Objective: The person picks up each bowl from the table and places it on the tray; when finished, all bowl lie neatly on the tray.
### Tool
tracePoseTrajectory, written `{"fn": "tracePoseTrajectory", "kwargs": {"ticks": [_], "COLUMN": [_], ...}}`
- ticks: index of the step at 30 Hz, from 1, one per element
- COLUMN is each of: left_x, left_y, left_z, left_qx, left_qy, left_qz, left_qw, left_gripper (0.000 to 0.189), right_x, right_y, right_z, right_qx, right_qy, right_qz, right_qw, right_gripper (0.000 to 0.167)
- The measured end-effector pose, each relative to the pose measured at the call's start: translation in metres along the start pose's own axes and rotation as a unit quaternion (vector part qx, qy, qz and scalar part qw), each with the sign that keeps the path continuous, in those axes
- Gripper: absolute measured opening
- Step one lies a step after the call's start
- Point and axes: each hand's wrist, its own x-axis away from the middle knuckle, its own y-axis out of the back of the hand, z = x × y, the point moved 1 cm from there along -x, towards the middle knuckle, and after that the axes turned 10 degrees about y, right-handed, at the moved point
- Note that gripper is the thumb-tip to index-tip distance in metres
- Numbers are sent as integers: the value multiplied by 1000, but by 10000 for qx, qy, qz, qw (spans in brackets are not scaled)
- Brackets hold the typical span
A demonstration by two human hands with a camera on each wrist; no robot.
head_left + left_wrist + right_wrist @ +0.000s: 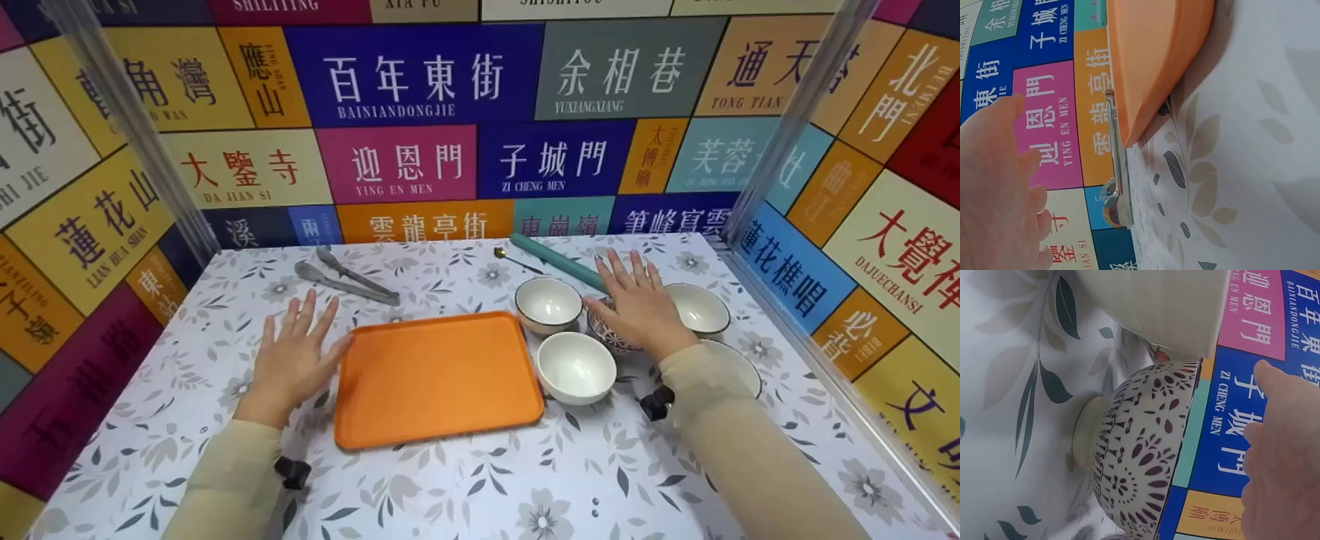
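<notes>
Tray (439, 382) beside raised left hand (294, 364), spread wide, empty; right hand (639, 309) likewise spread, empty, raised over patterned bowl (1143, 450).

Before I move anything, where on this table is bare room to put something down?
Bare table lies on the near side of the orange tray, between the sleeves, and behind it, between the tongs and the small spoon. Right of the tray is crowded: bowls stand close together, with the right hand over them.
</notes>
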Motion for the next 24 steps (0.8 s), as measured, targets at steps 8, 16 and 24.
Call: {"fn": "tracePoseTrajectory", "kwargs": {"ticks": [8, 16, 24], "left_x": [9, 34, 60], "left_y": [-1, 0, -8], "left_z": [3, 7, 12], "left_qx": [394, 1292, 1590], "left_qy": [-135, -561, -925], "left_qz": [-43, -86, 351], "left_qw": [9991, 9900, 9823], "left_gripper": [78, 58, 55], "right_x": [10, 28, 45], "right_y": [6, 14, 10], "right_z": [0, 12, 32], "right_qx": [-379, -1540, -1921], "right_qy": [248, 1119, 1955], "right_qz": [-364, -565, -242], "right_qw": [9983, 9801, 9614], "right_gripper": [85, 59, 67]}}
